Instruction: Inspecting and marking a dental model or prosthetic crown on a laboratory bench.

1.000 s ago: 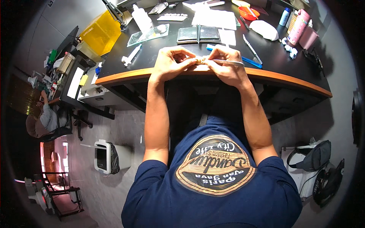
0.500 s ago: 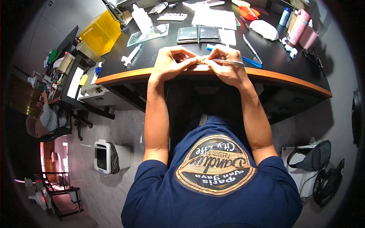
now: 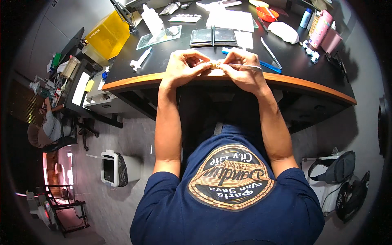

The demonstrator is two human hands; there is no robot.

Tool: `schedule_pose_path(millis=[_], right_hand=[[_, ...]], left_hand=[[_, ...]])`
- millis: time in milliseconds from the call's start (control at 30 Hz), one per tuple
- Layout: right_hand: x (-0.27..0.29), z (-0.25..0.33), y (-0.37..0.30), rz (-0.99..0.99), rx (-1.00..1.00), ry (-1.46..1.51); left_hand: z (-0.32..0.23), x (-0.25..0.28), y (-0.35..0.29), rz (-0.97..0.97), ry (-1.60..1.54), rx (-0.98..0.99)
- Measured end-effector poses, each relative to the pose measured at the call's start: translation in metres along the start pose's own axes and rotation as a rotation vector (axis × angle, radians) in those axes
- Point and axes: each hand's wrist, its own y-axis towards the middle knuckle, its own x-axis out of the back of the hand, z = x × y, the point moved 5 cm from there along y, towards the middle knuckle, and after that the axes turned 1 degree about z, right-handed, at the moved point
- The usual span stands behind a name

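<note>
Reading the clock from the hands, with twelve straight ahead, the desk spans the top: a smooth black surface with a curved, orange-brown front edge. At half past nine stands a boxy case of translucent yellow plastic. Between seven and eight, on the grey floor, is a rectangular waste bin, pale-rimmed and lined with a crinkled black bag. Flat white paper glares just past twelve. The left hand and right hand meet above the desk's front edge. At ten lies a clear glass sheet; at two, a rounded pink bottle; at twelve, a flat dark rectangular pad. A round, glossy orange bowl sits between one and two, and a white syringe-shaped tube at nine. The right fingers pinch a slim, smooth, pale tool pointing toward nine. Smallest, a yellowish piece sits between the hands, pinched by the left thumb and fingertips, near the tool's tip.
</note>
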Motion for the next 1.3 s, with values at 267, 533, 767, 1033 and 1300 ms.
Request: schedule_pose_path(millis=[267,533,767,1033,1300], right_hand=[[-0.0006,0.0006,0.0002,0.001,-0.001,0.024],[-0.0002,0.0019,-0.0003,0.012,0.01,-0.003],[0.0009,0.0026,-0.0006,0.0,0.003,0.007],[0.0003,0.0044,-0.0006,0.005,-0.005,0.0],[0.0001,0.0013,-0.0008,0.002,0.009,0.006]], left_hand=[[-0.0007,0.0003,0.0004,0.006,0.009,-0.003],[-0.0017,-0.0012,-0.0005,0.006,-0.034,0.002],[-0.0024,-0.0014,-0.0001,0.007,-0.007,-0.022],[-0.0034,-0.001,-0.0004,0.014,-0.018,-0.015],[-0.0021,-0.0006,-0.0002,0.009,-0.008,-0.013]])
